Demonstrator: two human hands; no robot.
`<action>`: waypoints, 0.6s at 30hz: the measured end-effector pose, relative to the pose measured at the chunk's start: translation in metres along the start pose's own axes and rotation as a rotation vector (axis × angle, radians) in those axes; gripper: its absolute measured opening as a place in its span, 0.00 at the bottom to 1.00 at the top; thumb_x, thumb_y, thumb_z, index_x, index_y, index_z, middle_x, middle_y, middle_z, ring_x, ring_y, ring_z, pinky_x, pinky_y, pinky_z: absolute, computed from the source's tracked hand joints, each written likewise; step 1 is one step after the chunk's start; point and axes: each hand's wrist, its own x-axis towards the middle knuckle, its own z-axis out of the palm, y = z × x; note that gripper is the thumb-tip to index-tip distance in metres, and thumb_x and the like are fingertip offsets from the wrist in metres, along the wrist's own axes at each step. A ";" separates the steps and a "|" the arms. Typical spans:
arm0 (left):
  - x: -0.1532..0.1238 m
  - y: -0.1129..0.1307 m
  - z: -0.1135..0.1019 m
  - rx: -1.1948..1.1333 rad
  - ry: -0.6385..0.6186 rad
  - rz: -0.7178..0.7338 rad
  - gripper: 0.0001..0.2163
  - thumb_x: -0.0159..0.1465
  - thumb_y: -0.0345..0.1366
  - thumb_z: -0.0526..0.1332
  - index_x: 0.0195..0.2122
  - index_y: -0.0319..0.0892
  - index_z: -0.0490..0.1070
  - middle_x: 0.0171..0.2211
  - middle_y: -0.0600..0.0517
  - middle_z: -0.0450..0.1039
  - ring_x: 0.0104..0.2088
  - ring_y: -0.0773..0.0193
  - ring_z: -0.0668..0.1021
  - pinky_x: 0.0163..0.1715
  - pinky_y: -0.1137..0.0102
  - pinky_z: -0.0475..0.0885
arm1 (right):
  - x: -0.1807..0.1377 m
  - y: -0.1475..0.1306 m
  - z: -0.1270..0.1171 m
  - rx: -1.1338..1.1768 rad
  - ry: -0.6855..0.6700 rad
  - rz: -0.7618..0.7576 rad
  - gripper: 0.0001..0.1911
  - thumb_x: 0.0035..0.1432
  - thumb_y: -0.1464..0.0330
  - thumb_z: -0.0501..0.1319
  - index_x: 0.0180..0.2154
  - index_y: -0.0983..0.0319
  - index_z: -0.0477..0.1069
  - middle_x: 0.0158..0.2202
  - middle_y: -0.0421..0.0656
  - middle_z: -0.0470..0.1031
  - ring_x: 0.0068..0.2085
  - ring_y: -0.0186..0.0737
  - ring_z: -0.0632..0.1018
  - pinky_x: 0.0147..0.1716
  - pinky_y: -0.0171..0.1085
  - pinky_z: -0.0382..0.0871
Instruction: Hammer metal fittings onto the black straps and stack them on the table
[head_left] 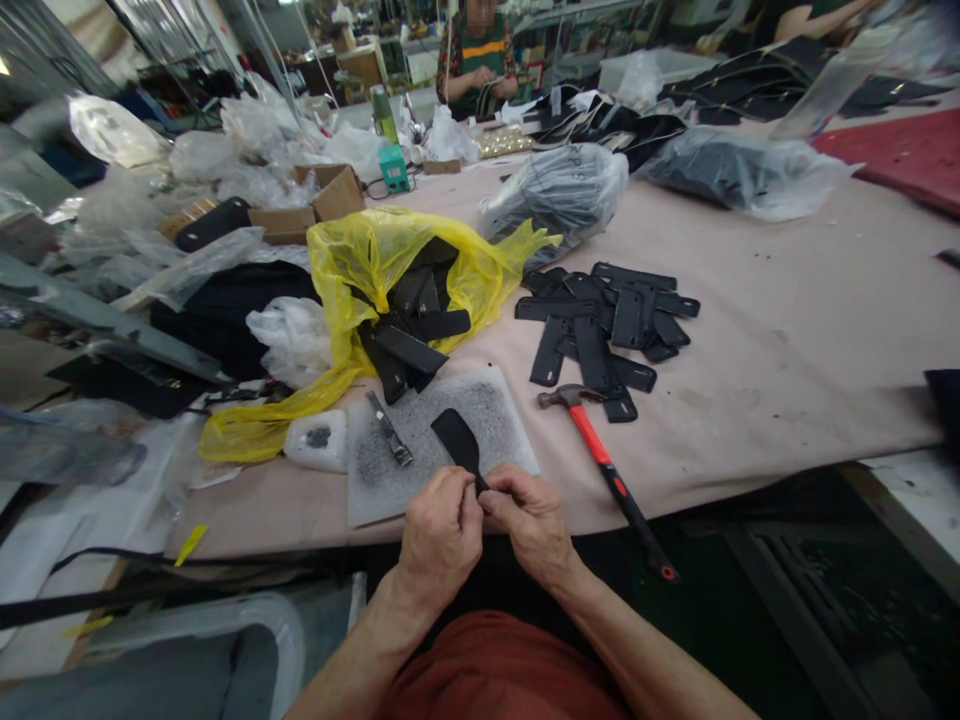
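Note:
A flat black strap piece (459, 440) with a rounded far end is pinched at its near end between both my hands. My left hand (442, 525) closes on it from the left, and my right hand (529, 515) grips it from the right, thumbs close together. Its far part lies over a worn, speckled white board (427, 395) at the table edge. On that board, left of the piece, rests a narrow metal tool (390, 430). A claw hammer (600, 455) with a red and black handle lies right of my hands, its handle end jutting past the edge.
A yellow plastic bag (345, 250) spills similar black pieces beyond the board. More black pieces (592, 335) are heaped behind the hammer. A white lump with a dark patch (300, 440) sits left of the board. Across the table another person (480, 70) handles something.

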 end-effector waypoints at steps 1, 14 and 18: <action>0.000 -0.001 0.001 0.005 0.004 -0.008 0.08 0.65 0.26 0.52 0.36 0.40 0.69 0.31 0.48 0.74 0.33 0.62 0.77 0.35 0.69 0.73 | -0.001 0.002 0.002 0.031 0.006 0.030 0.06 0.58 0.68 0.61 0.29 0.61 0.73 0.27 0.38 0.69 0.31 0.35 0.68 0.33 0.35 0.62; 0.015 -0.032 -0.030 -0.537 0.271 -0.625 0.08 0.60 0.33 0.58 0.40 0.41 0.69 0.39 0.48 0.77 0.40 0.60 0.81 0.39 0.66 0.77 | 0.001 0.011 -0.023 0.612 0.213 0.312 0.12 0.47 0.62 0.72 0.30 0.61 0.73 0.25 0.36 0.70 0.27 0.30 0.67 0.28 0.30 0.62; 0.013 -0.037 -0.023 -0.829 0.385 -0.865 0.04 0.52 0.32 0.59 0.30 0.40 0.67 0.26 0.53 0.74 0.26 0.66 0.78 0.27 0.73 0.75 | 0.000 0.011 -0.044 0.680 0.226 0.381 0.13 0.45 0.64 0.74 0.31 0.60 0.73 0.28 0.38 0.73 0.27 0.32 0.71 0.28 0.31 0.65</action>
